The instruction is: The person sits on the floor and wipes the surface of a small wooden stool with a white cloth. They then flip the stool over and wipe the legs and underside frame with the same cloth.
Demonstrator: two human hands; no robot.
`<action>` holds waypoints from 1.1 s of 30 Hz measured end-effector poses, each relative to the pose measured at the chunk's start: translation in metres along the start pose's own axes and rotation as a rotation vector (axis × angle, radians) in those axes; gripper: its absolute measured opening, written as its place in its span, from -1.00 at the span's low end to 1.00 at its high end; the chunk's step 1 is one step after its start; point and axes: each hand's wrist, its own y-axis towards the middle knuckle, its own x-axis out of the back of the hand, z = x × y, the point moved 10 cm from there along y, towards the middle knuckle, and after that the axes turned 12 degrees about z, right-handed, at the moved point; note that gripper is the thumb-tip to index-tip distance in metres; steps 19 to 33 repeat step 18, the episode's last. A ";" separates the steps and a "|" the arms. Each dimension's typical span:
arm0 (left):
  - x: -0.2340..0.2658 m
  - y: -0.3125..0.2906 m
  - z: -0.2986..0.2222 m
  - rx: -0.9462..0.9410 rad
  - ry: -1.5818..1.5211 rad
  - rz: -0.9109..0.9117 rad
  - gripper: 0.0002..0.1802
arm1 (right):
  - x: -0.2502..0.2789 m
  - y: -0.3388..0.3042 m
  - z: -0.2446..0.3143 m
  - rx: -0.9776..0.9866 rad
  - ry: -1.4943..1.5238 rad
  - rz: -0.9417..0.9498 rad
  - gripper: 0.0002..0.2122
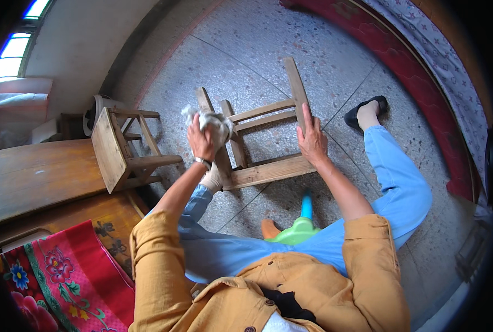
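Note:
A wooden stool (271, 171) lies tipped over on the floor in front of me, its legs pointing away and its seat board edge toward me. My left hand (202, 144) is closed on a crumpled grey-white rag (218, 126), which lies against the stool's left legs and covers part of them. On the other side, my right hand (314, 144) grips the right leg near the seat, with the index finger stretched along the wood. The lower ends of the right-hand fingers are partly hidden by the leg.
Another wooden stool (109, 152) lies tilted at the left, beside a brown wooden table (41, 166) with a red floral cloth (86, 265). Below me is a green plastic seat (295, 232). A bed's red skirt (423, 94) curves along the right; a white bucket (98, 106) stands back left.

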 end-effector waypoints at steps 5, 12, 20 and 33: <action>-0.044 0.014 -0.028 0.180 0.139 -0.026 -0.60 | -0.003 -0.001 -0.004 -0.044 -0.039 0.048 -0.25; -0.083 0.009 -0.152 -0.217 0.166 0.045 -0.61 | -0.004 -0.002 -0.004 -0.030 -0.035 0.048 -0.25; -0.114 -0.032 -0.201 -0.438 -0.212 0.370 -0.46 | -0.022 0.004 -0.044 0.006 0.275 -0.041 -0.14; -0.114 -0.032 -0.201 -0.438 -0.212 0.370 -0.46 | -0.022 0.004 -0.044 0.006 0.275 -0.041 -0.14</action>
